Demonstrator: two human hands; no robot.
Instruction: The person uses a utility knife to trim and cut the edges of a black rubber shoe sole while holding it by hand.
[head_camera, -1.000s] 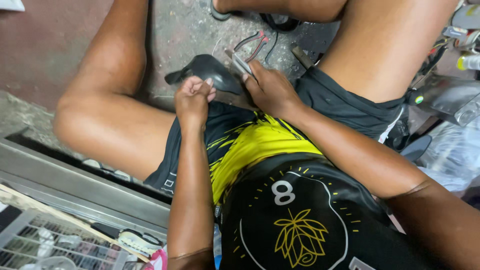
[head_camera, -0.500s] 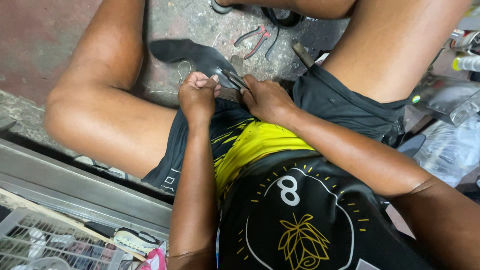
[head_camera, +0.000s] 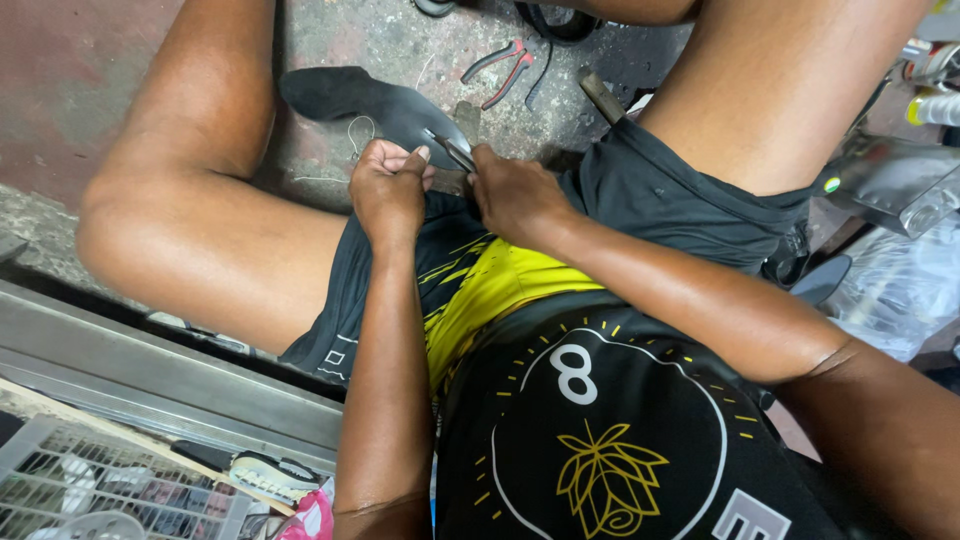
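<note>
- The left hand is curled into a fist just above the lap, knuckles up, thumb pressed over the fingers; its grip is closed tight, seemingly on the near edge of the black shoe sole, though the fingers hide exactly what it pinches.
- The right hand sits just beside the left one, almost touching it, fingers folded down; its grip is pinched on a small metal tool, whose grey tip sticks out between the two hands and lies against the sole.
- The black shoe sole rests on the concrete floor between the person's bare legs, its far end pointing up and left, its near end at the hands.
- A thin loop of light thread lies on the floor just beside the sole, near the left hand.
- A pair of red-handled pliers lies on the floor beyond the hands, well apart from them, handles spread.
- A short dark block leans by the right thigh, near the pliers.
- The person wears black shorts and a black-and-yellow shirt.
- A grey metal rail runs along the lower left, with a white wire basket below it.
- Clear plastic bags lie at the right edge.
</note>
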